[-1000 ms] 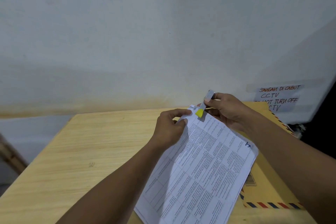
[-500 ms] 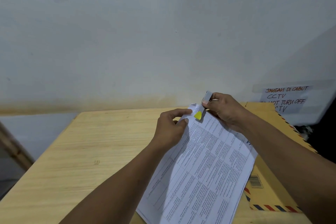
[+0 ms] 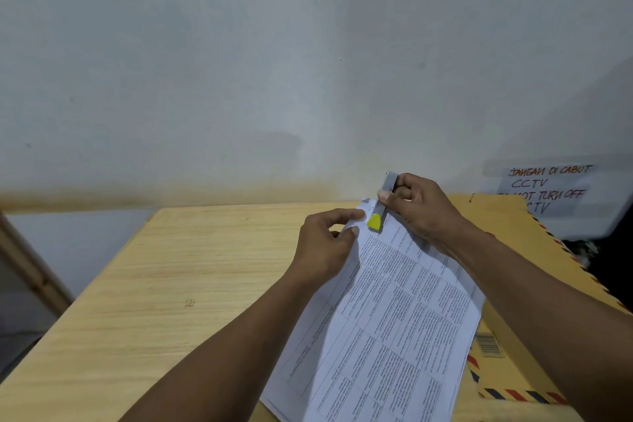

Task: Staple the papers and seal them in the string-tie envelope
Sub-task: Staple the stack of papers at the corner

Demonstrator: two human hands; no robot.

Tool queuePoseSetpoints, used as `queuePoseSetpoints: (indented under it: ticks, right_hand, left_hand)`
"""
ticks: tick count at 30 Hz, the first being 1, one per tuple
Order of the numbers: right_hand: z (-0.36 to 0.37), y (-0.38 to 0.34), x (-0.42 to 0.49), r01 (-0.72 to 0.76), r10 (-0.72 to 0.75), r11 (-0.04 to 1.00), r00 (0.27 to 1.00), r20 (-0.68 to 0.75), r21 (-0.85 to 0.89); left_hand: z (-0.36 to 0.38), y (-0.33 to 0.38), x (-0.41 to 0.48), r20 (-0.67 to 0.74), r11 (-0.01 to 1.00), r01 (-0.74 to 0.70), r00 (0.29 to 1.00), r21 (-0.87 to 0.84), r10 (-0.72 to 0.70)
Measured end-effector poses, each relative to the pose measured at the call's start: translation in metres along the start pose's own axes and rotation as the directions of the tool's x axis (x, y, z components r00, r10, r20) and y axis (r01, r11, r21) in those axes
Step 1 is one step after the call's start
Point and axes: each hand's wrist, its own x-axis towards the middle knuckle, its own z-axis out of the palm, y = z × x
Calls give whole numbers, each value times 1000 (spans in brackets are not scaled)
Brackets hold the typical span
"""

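A stack of printed papers (image 3: 390, 325) lies slanted over the wooden table, its far corner lifted. My left hand (image 3: 325, 243) pinches that corner between thumb and fingers. My right hand (image 3: 421, 209) grips a small silver stapler with a yellow tip (image 3: 378, 212), whose jaw sits over the same corner of the papers. A brown string-tie envelope with a red and blue striped border (image 3: 507, 363) lies flat under the papers and my right forearm.
The light wooden table (image 3: 178, 277) stands against a white wall. A taped handwritten note about CCTV (image 3: 548, 188) hangs on the wall at the right. A wooden leg or frame (image 3: 30, 267) leans at the far left.
The stapler and both hands stay at the papers' far corner. The stapler's yellow tip has slid slightly further onto the corner. The camera has shifted a little.
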Motion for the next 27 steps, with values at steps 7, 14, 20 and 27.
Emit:
queuePoseSetpoints:
  ticks: [7, 14, 20, 27]
  right_hand:
    - [1, -27, 19, 98, -106, 994, 974, -201, -49]
    - [4, -24, 33, 110, -83, 872, 993, 78, -477]
    - [24, 14, 58, 151, -29, 671, 984, 178, -726]
    - [37, 47, 87, 117, 21, 562, 988, 156, -819]
  left_hand:
    - [-24, -14, 4, -128, 994, 106, 987, 31, -101]
    - [-68, -39, 11, -292, 933, 303, 926, 196, -240]
    - [-82, -59, 18, -332, 882, 363, 907, 301, -260]
    - [-77, -72, 39, -233, 740, 299, 953, 602, -195]
